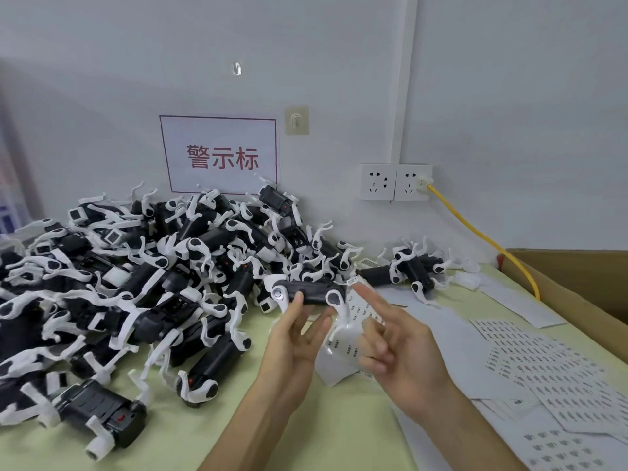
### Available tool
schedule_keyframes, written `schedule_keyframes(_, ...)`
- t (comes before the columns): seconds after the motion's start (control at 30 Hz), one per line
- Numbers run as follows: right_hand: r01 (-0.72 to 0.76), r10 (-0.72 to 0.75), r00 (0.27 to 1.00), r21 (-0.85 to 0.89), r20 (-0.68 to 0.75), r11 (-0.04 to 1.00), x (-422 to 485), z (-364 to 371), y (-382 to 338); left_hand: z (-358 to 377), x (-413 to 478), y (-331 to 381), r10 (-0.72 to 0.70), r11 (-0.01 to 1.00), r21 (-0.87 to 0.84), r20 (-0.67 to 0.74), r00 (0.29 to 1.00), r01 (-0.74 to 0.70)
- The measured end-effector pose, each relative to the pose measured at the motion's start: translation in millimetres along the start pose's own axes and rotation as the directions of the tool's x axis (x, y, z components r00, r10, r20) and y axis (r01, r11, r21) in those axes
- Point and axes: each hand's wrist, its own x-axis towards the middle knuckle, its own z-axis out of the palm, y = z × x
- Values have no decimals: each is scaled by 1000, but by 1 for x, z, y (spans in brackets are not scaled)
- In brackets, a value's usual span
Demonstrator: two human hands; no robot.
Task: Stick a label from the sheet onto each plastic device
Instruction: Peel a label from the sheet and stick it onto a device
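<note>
My left hand (299, 338) holds a black and white plastic device (311, 294) up by its fingertips, level above the table. My right hand (390, 338) is raised beside it with the index finger extended; a small white label (352, 281) clings to that fingertip, right at the device's right end. A partly used label sheet (343, 351) lies under both hands. More label sheets (550, 368) are spread out to the right. A big pile of black and white devices (136, 266) fills the left of the table.
A few devices (411, 266) lie apart near the wall behind the sheets. A cardboard box (577, 283) stands at the right edge. A yellow cable (482, 239) runs from the wall socket (413, 182) down behind the box. A red-lettered sign (221, 154) hangs on the wall.
</note>
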Motion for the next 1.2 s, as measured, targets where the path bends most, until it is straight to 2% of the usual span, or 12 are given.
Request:
schedule_keyframes(0.13,-164,155,974,44,164,985,-5,7,17,-1,0,-4,-46,995,-84,-10,999,45)
schedule_keyframes(0.3,-256,234,953,99,194,961,-6,11,31,-2,1,-7,-77,987,-140,10,997,78)
schedule_keyframes(0.53,-238,193,962,251,191,938,-4,10,33,-6,2,-11,-180,983,-1,127,975,182)
schedule_keyframes(0.8,-236,169,956,291,239,927,-1,6,32,-3,3,-13,-88,995,-26,162,983,94)
schedule_keyframes(1.2,-232,152,948,285,279,930,-5,8,34,6,-6,-7,-115,993,52,166,979,108)
